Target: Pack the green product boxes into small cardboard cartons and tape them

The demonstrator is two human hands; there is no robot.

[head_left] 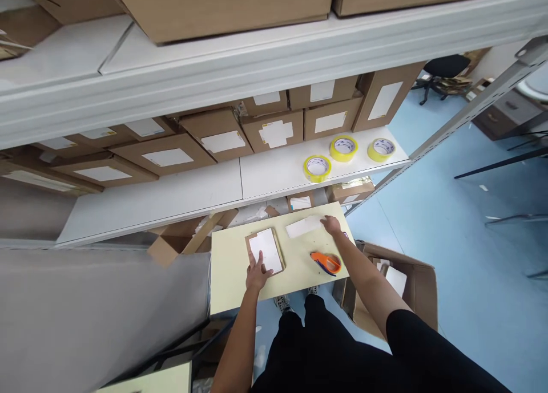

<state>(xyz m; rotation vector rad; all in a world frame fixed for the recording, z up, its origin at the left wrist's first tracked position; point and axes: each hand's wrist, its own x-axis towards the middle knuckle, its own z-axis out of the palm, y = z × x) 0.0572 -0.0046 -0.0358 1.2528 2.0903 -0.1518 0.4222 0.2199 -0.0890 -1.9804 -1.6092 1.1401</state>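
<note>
Left hand (258, 274) lies open, fingers flat on the lower edge of a flat brown cardboard parcel (265, 251) with a white rectangular label, at frame centre, its long axis pointing up-frame and leaning slightly left. Right hand (331, 225) touches the right end of a white paper slip (303, 227) lying crosswise, to the parcel's upper right; whether it pinches cannot be told. Both sit on a smooth pale yellow table (231, 267)

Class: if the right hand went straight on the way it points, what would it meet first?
Most likely the white slip on the table; the right hand has its fingertips about at the slip's near end, though contact is hard to judge.
</note>
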